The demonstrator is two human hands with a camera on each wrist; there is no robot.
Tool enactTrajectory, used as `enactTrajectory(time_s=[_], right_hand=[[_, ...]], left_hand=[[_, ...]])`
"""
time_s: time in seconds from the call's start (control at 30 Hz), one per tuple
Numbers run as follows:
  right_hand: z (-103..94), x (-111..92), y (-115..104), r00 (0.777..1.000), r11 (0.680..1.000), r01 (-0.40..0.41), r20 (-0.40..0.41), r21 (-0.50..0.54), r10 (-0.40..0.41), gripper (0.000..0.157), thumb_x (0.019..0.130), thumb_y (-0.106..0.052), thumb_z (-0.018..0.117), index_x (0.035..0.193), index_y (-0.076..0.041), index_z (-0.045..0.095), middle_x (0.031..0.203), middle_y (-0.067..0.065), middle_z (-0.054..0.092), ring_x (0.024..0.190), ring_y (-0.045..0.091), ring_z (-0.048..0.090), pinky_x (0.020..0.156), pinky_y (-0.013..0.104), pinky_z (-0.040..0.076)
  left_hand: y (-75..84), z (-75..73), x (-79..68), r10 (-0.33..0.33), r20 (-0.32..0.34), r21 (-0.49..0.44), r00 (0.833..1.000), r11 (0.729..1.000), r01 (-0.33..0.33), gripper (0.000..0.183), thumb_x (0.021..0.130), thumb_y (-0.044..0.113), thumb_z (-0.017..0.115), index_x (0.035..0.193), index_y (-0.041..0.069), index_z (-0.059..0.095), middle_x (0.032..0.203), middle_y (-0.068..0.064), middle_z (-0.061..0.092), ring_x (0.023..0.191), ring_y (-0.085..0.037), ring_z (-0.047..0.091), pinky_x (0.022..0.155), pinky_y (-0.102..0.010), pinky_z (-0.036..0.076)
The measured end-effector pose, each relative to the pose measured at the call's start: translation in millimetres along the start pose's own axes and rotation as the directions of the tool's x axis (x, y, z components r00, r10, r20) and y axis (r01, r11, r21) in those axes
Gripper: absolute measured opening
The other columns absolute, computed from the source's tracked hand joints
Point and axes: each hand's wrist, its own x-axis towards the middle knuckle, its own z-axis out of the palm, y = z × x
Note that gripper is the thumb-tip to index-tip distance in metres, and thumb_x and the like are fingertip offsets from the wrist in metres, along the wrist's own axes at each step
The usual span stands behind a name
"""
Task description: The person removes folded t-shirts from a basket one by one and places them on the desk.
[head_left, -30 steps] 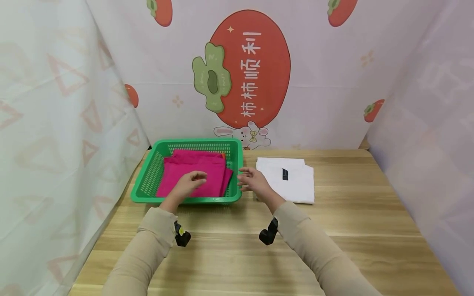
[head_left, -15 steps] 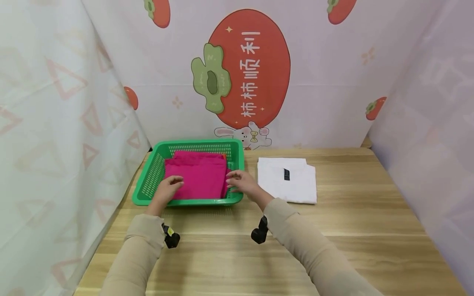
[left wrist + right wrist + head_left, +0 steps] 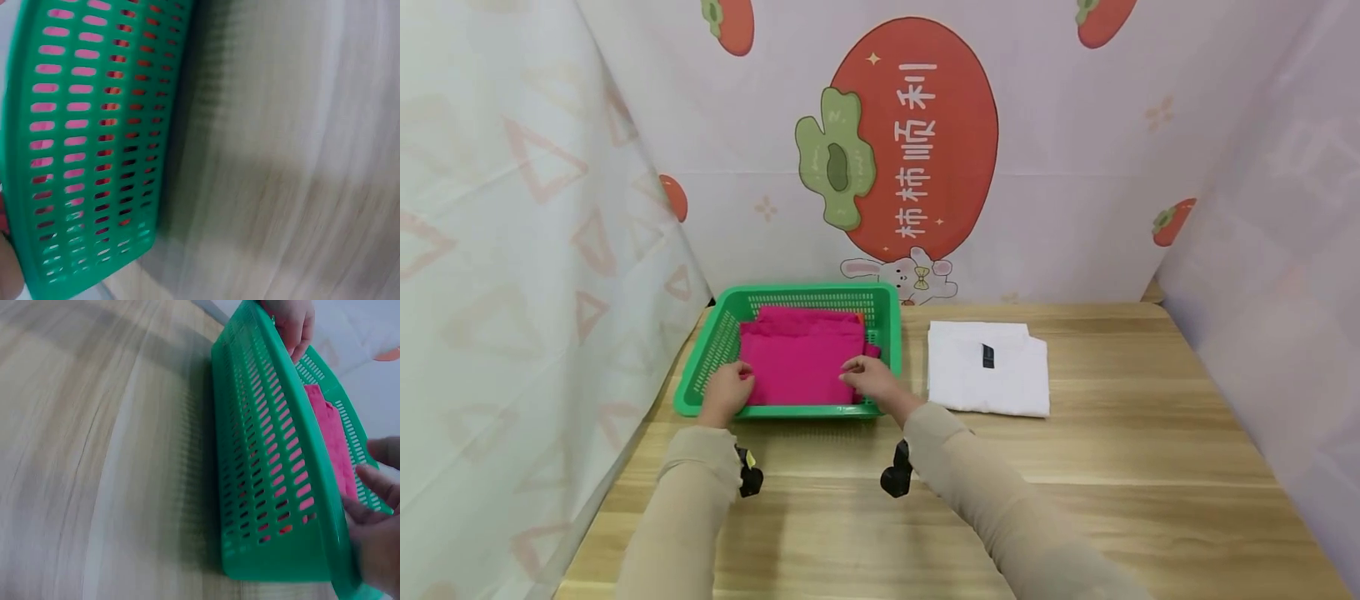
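Observation:
A folded bright pink cloth (image 3: 801, 371) lies in a green plastic basket (image 3: 805, 411) with slotted walls. My left hand (image 3: 724, 393) reaches over the front rim, its fingertips at the cloth's left edge. At the opposite edge is my right hand (image 3: 874, 382), thumb and fingers slightly apart. In the right wrist view, the right hand (image 3: 381, 544) dips inside the rim with its fingers spread beside the pink cloth (image 3: 331, 437), while the left hand (image 3: 292, 322) points down at the far end. Only a sliver of the left hand (image 3: 9, 269) shows in the left wrist view.
A folded white garment (image 3: 985, 387) with a black label lies right of the basket on the wooden table (image 3: 1075, 517). Something orange (image 3: 861, 318) peeks out behind the pink cloth. White printed curtains (image 3: 1060, 233) enclose the back and sides.
My left hand has moved left to the pink cloth's left edge. The right hand has come left over the basket's rim to the cloth's right edge. The basket and white garment stay put.

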Motion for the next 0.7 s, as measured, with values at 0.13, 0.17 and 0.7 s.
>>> enactTrajectory(time_s=[0.13, 0.17, 0.7], right_hand=[[4.2, 3, -4, 0.997, 0.990, -0.077, -0.033, -0.121, 0.074, 0.014, 0.086, -0.013, 0.052, 0.094, -0.002, 0.056, 0.084, 0.006, 0.052, 0.069, 0.015, 0.045, 0.060, 0.028, 0.040], [4.5, 3, -4, 0.996, 0.987, -0.092, -0.026, -0.135, 0.089, 0.013, 0.086, -0.013, 0.052, 0.090, -0.002, 0.057, 0.076, 0.004, 0.050, 0.062, 0.014, 0.042, 0.057, 0.027, 0.038], [4.7, 16, 1, 0.979, 0.978, -0.200, 0.052, 0.064, 0.197, 0.018, 0.086, -0.014, 0.051, 0.094, 0.002, 0.049, 0.098, 0.014, 0.049, 0.083, 0.031, 0.055, 0.068, 0.036, 0.047]], left_hand=[[5.6, 2.2, -2.1, -0.027, 0.010, 0.118, 1.000, 0.993, 0.025, 0.028, 0.082, 0.011, 0.043, 0.100, -0.004, 0.059, 0.096, -0.020, 0.057, 0.083, -0.031, 0.053, 0.066, -0.043, 0.042], [7.2, 2.6, -2.6, -0.042, 0.013, 0.133, 0.999, 0.990, 0.039, 0.028, 0.082, 0.012, 0.043, 0.099, -0.002, 0.059, 0.095, -0.019, 0.058, 0.081, -0.030, 0.053, 0.065, -0.043, 0.042], [3.9, 9.9, -2.2, -0.161, -0.010, 0.165, 0.987, 0.973, 0.160, 0.028, 0.084, 0.025, 0.044, 0.097, 0.007, 0.062, 0.093, -0.011, 0.060, 0.072, -0.023, 0.054, 0.055, -0.037, 0.041]])
